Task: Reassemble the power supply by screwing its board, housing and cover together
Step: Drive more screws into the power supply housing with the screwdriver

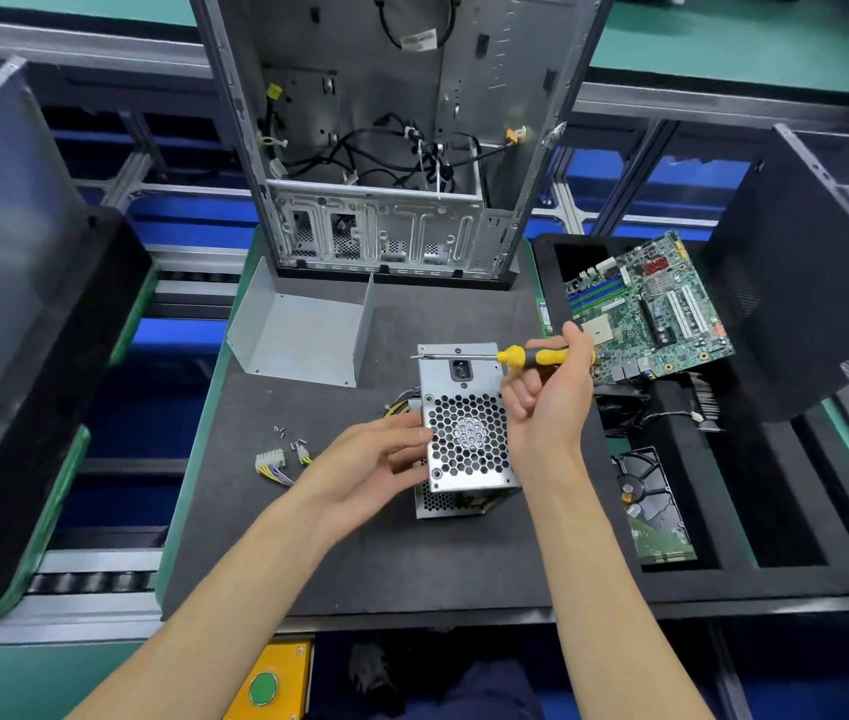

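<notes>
The silver power supply (464, 407) stands on end on the dark mat, its honeycomb fan grille facing up at me. My left hand (375, 459) grips its left side. My right hand (547, 397) holds a yellow-and-black screwdriver (531, 356) level, shaft pointing left across the unit's top edge, and also rests against the right side. The grey U-shaped metal cover (303, 330) lies apart, behind and to the left. Several small screws (290, 436) and the supply's white cable connectors (272, 462) lie on the mat at left.
An open computer case (391, 148) stands upright behind the mat. A black foam tray (775, 537) to the right holds a green motherboard (646, 309) and a hard drive (651, 501). Dark case panels lean at far left and right. A yellow box with a green button (266, 683) sits at the near edge.
</notes>
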A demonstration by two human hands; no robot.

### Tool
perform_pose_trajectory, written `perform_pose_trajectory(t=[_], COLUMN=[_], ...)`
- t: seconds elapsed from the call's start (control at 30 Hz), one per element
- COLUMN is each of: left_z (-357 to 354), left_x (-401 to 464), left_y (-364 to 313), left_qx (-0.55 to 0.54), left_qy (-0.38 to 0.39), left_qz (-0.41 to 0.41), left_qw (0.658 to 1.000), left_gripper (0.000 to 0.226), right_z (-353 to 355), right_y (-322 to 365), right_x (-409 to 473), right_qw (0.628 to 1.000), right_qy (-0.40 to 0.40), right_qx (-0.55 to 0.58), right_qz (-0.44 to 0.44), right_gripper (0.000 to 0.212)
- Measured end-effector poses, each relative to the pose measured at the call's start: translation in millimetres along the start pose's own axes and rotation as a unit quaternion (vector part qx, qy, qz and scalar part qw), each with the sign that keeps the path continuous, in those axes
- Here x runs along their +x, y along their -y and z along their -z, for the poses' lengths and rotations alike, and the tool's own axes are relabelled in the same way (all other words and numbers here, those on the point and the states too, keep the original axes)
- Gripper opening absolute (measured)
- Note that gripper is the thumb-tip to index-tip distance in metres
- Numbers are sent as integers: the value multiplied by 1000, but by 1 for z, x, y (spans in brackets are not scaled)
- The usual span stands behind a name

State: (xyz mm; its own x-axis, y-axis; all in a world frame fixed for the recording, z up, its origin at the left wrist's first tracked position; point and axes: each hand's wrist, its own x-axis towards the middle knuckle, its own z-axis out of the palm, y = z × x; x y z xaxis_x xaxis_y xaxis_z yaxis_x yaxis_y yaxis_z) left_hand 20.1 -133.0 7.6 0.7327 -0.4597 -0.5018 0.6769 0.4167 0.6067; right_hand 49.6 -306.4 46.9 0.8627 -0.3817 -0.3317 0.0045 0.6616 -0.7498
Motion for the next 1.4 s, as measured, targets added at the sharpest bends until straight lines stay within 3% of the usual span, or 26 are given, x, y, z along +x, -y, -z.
perform_pose_trajectory(t=[0.1,0.23,0.4,0.57,0.77,0.97,1.1,1.4], left_z=[-1,-5,-6,-9,-7,-10,-9,-13], left_x=[1,-3,0,4,6,4,1,-1], left_y=[2,3,2,3,7,9,9,7], left_qx=[6,59,-12,-25,-44,0,11,7], left_qy=[-18,17,26,31,19,-15,-4,31], left_qz=[5,25,12,-3,-5,-35,-53,-54], left_qw=[1000,998,1000,999,999,999,999,998], left_gripper=[34,37,40,43,42,45,52,45], right_z=[0,1,0,0,-1,0,-1,0], right_y=[0,3,2,3,2,3,2,3], right_x=[0,1,1,1,1,3,2,1], right_qw=[1000,1000,1000,1000,1000,1000,1000,1000], right_qy=[-3,-9,-7,-11,-14,-15,-14,-7], right_qx=[-3,3,4,11,6,8,7,0], right_qz=[1,-3,-8,-10,-7,-8,-8,-1], right_gripper=[47,49,52,40,41,40,46,46])
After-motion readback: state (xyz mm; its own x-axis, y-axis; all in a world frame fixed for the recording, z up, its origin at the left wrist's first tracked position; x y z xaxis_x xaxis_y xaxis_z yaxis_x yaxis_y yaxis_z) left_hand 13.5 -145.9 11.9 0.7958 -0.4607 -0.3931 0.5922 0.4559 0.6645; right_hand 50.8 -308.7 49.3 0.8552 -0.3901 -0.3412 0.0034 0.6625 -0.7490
